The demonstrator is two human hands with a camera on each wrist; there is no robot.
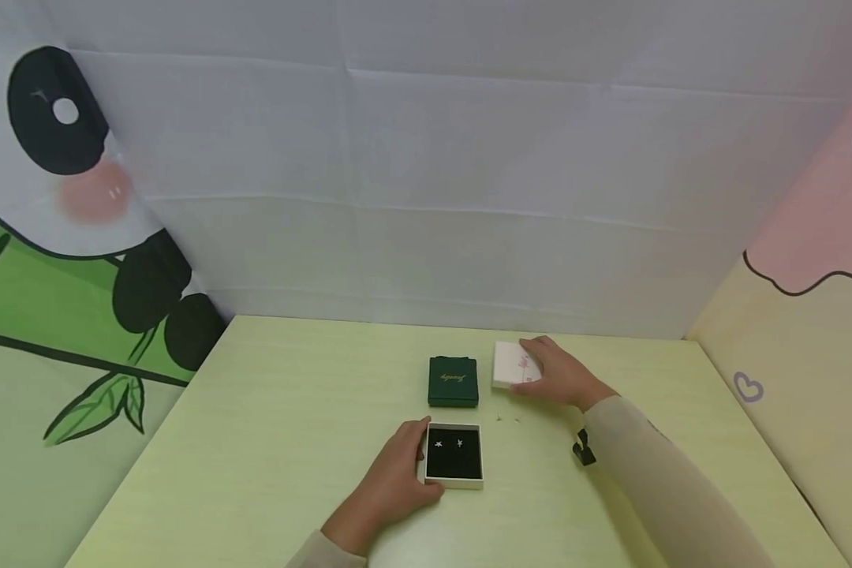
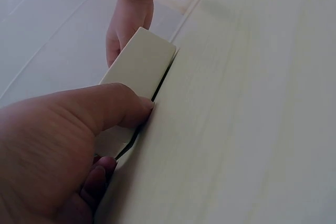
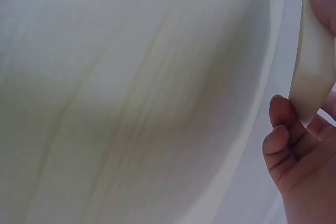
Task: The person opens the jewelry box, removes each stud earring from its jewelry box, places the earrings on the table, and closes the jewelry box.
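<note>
In the head view my left hand point(image 1: 396, 475) grips the left side of a small open white jewelry box point(image 1: 454, 483). Two silver star-shaped earrings point(image 1: 460, 443) sit on its black padded insert point(image 1: 453, 464). The left wrist view shows that thumb lying along the box's pale side point(image 2: 144, 59). Farther back, my right hand point(image 1: 566, 377) holds a white box lid point(image 1: 508, 364) with pink printing between thumb and fingers. The lid point(image 3: 314, 56) stands edge-on in the right wrist view; I cannot tell whether it touches the table.
A closed dark green box point(image 1: 453, 382) with gold lettering lies between the lid and the open box. Two tiny items point(image 1: 499, 419), too small to make out, lie to its right on the pale yellow table point(image 1: 291, 394). A white cloth wall point(image 1: 426, 260) rises behind the table.
</note>
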